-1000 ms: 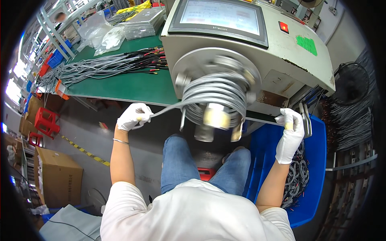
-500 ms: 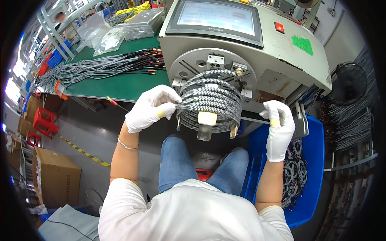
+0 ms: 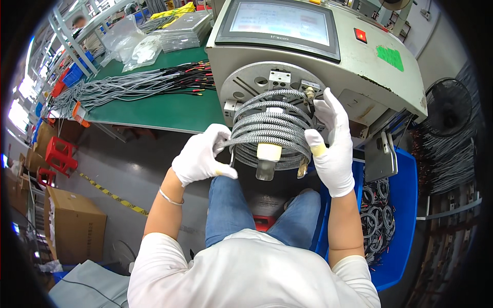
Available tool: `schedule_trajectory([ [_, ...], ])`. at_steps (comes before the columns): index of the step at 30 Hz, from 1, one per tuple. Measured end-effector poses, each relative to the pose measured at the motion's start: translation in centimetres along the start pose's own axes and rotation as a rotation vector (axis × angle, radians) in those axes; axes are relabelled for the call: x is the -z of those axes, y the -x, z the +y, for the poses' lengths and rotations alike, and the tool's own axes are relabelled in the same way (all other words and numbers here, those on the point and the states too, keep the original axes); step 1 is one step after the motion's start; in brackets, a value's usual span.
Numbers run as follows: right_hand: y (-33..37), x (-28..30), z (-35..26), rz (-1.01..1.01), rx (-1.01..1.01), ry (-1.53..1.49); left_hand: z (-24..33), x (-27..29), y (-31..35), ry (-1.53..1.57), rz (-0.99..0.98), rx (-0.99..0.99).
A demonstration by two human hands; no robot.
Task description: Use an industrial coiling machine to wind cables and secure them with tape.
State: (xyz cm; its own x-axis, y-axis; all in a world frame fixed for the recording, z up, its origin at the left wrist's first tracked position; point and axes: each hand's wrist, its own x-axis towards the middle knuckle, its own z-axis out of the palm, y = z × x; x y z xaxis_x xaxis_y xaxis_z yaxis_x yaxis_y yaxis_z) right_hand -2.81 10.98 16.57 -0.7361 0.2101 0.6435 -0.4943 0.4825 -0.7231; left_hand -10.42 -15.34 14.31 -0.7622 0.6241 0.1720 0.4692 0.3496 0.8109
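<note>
A coil of black-and-white braided cable (image 3: pixel 272 124) is wound in several turns on the winding machine's round slotted plate (image 3: pixel 245 81). From the middle of the coil, a post with a pale yellow collar (image 3: pixel 269 152) sticks out toward me. My left hand (image 3: pixel 203 156), in a white glove, curves at the coil's left side, thumb and fingers apart. On the other side my gloved right hand (image 3: pixel 333 146) is spread, its fingers beside the upper right turns and its thumb near the coil's edge. Metal cable connectors (image 3: pixel 302 170) show at the coil's lower right.
The machine's screen (image 3: pixel 280 23) and a lit red switch (image 3: pixel 360 35) are above the coil. Grey cables (image 3: pixel 128 87) lie on the green table (image 3: pixel 141 114) at left. A blue bin (image 3: pixel 405 220) with coiled cables stands at right, below a black fan (image 3: pixel 448 108).
My left hand has gone from pinching the cable to a wider, opened curve, slightly lower. My right hand has moved left and up to the coil. The loose red-tipped cable end at left no longer shows.
</note>
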Motion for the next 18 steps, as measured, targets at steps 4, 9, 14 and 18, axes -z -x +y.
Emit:
schedule_trajectory([
  [4, 0.1, -0.1, -0.2, -0.086, 0.028, 0.057, 1.7, -2.2, -0.4, -0.199, 0.157, 0.011],
  [9, 0.2, -1.2, -1.0, -0.108, 0.067, 0.025, -2.2, -6.2, -2.9, -0.047, 0.369, -0.342],
  [14, 1.7, 0.0, -2.4, -0.205, 0.290, 0.325, -2.0, -9.2, -0.6, 0.316, 0.515, -0.148],
  [18, 7.0, 1.7, -5.0, -0.620, 0.279, 0.090, -0.2, -8.8, 5.3, 0.587, 0.411, -0.357],
])
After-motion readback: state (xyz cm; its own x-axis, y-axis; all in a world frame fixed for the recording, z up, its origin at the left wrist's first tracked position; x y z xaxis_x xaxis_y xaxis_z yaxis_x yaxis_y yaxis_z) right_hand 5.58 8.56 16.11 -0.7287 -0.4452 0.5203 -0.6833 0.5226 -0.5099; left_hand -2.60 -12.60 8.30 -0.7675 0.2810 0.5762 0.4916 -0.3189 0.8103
